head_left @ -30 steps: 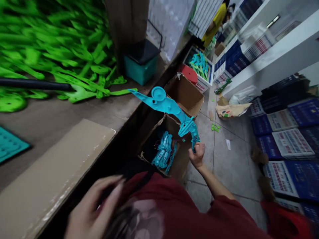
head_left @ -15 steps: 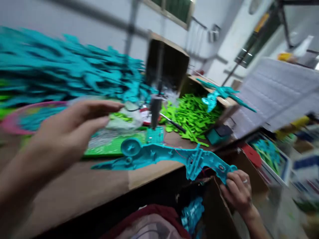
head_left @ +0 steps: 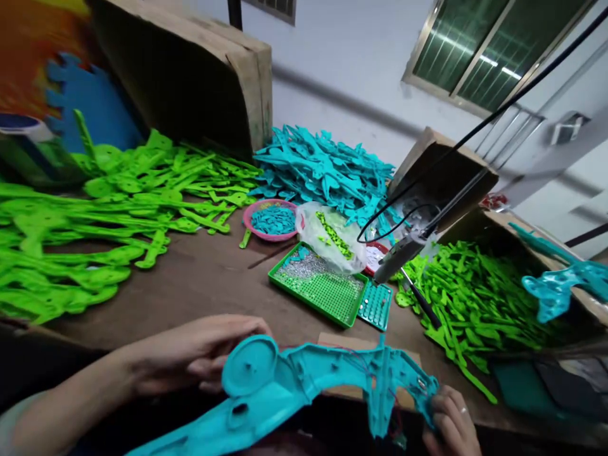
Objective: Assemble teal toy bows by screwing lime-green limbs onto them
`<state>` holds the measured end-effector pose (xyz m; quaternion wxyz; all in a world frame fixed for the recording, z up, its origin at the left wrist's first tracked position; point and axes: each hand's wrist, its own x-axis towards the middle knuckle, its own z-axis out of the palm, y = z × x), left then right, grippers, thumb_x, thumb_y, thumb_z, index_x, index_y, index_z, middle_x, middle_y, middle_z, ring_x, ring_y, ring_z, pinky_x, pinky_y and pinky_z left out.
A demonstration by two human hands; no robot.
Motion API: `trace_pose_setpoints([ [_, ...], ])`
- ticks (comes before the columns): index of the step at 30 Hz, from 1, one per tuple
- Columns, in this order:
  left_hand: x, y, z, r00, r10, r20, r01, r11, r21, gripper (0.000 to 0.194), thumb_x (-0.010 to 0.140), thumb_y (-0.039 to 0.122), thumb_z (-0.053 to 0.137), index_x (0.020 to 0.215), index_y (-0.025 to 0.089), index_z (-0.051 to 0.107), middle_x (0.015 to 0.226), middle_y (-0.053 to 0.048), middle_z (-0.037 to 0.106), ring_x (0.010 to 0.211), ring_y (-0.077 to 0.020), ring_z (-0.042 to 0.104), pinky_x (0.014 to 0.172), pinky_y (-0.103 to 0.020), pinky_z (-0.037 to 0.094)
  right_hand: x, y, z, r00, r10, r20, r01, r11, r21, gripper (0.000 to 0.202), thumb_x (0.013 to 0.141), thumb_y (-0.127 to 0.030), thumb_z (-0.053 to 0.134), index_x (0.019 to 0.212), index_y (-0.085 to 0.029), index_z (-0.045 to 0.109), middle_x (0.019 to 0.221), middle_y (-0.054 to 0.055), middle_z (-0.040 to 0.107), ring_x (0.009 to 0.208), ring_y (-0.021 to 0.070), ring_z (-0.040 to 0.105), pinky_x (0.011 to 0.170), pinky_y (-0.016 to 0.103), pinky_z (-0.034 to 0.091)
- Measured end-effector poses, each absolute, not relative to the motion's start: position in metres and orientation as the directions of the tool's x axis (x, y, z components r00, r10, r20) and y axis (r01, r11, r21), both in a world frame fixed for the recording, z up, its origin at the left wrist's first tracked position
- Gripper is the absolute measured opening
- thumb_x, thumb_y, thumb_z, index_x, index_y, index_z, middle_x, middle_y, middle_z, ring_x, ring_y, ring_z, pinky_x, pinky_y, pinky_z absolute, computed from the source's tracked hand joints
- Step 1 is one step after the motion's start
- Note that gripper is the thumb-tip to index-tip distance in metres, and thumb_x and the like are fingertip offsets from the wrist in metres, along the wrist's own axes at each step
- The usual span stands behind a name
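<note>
A long, curved turquoise plastic toy shell [head_left: 327, 373] with ribs, a round disc and thin red wires lies across the front of my view, its hollow inner side facing me. My right hand [head_left: 453, 418], with a ring on one finger, is closed round its right end. At the disc on the shell's left part is my left hand [head_left: 204, 354], its fingers curled against the edge. The disc hides some of those fingertips. The shell's long left tip runs out of view at the bottom.
Green plastic parts [head_left: 95, 234] cover the table's left side; more green pieces [head_left: 475, 304] spill from a box at right. Behind stands a turquoise heap [head_left: 327, 168]. A green tray [head_left: 323, 304] of small metal bits, a pink basket [head_left: 270, 235] and a hanging electric screwdriver [head_left: 399, 256] are mid-table.
My view has swung left, bringing the green parts in. My left hand has gone from raised with fingers apart to curled at the shell's disc. The shell has come nearer, still in my right hand.
</note>
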<state>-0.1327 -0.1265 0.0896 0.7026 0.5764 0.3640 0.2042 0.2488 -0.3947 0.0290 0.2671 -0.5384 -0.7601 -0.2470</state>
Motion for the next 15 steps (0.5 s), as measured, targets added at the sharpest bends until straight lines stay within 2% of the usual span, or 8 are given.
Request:
trace_pose_setpoints([
  [2, -0.145, -0.107, 0.092, 0.706, 0.539, -0.459, 0.198, 0.472, 0.859, 0.036, 0.075, 0.051, 0.081, 0.092, 0.019, 0.077, 0.054, 0.006, 0.053, 0.042, -0.0046, 0.039, 0.041, -0.013, 0.039, 0.246, -0.390, 0.015, -0.271, 0.724, 0.634, 0.949, 0.312, 0.049, 0.018, 0.082, -0.005, 0.052, 0.075, -0.021, 0.050, 0.074, 0.005, 0.063, 0.073, 0.0192, 0.060, 0.071, 0.036, 0.055],
  [3, -0.148, -0.097, 0.093, 0.694, 0.526, -0.491, 0.183, 0.532, 0.827, 0.035, 0.070, 0.045, 0.086, 0.093, 0.019, 0.077, 0.061, 0.004, 0.059, 0.049, -0.0056, 0.048, 0.046, -0.013, 0.044, 0.246, -0.387, 0.009, -0.281, 0.742, 0.609, 0.947, 0.316, 0.052, 0.018, 0.083, -0.005, 0.051, 0.075, -0.021, 0.050, 0.076, 0.005, 0.063, 0.074, 0.0192, 0.060, 0.074, 0.037, 0.054],
  [6, -0.150, -0.076, 0.096, 0.526, 0.706, -0.474, -0.026, 0.571, 0.821, 0.042, 0.051, 0.029, 0.097, 0.087, 0.019, 0.078, 0.085, -0.003, 0.075, 0.074, -0.0132, 0.068, 0.068, -0.018, 0.058, 0.246, -0.376, -0.001, -0.324, 0.792, 0.517, 0.942, 0.322, 0.097, 0.021, 0.086, -0.005, 0.048, 0.073, -0.021, 0.049, 0.075, 0.004, 0.062, 0.076, 0.0195, 0.058, 0.078, 0.037, 0.052],
  [9, -0.140, -0.080, 0.094, 0.404, 0.783, -0.473, -0.139, 0.563, 0.814, 0.055, 0.049, 0.027, 0.098, 0.100, 0.023, 0.078, 0.108, -0.005, 0.078, 0.096, -0.0176, 0.072, 0.076, -0.016, 0.059, 0.248, -0.363, 0.003, -0.328, 0.844, 0.426, 0.943, 0.323, 0.085, 0.021, 0.089, -0.008, 0.045, 0.073, -0.021, 0.051, 0.075, 0.004, 0.061, 0.077, 0.0202, 0.058, 0.079, 0.036, 0.050],
  [12, -0.118, -0.103, 0.090, 0.415, 0.751, -0.514, -0.086, 0.595, 0.799, 0.046, 0.057, 0.028, 0.096, 0.099, 0.020, 0.077, 0.106, -0.008, 0.079, 0.098, -0.0188, 0.074, 0.073, -0.015, 0.059, 0.243, -0.347, 0.026, -0.300, 0.874, 0.382, 0.948, 0.318, 0.018, 0.008, 0.089, -0.016, 0.053, 0.089, -0.018, 0.061, 0.090, 0.009, 0.065, 0.087, 0.0232, 0.059, 0.082, 0.040, 0.049],
  [15, -0.086, -0.125, 0.090, 0.497, 0.649, -0.576, -0.071, 0.692, 0.718, 0.029, 0.065, 0.021, 0.091, 0.089, 0.017, 0.075, 0.094, -0.009, 0.079, 0.086, -0.0184, 0.076, 0.069, -0.018, 0.060, 0.215, -0.321, 0.060, -0.217, 0.783, 0.583, 0.950, 0.306, -0.058, 0.014, 0.087, -0.013, 0.060, 0.100, -0.016, 0.062, 0.098, 0.011, 0.062, 0.090, 0.0231, 0.059, 0.080, 0.040, 0.049],
])
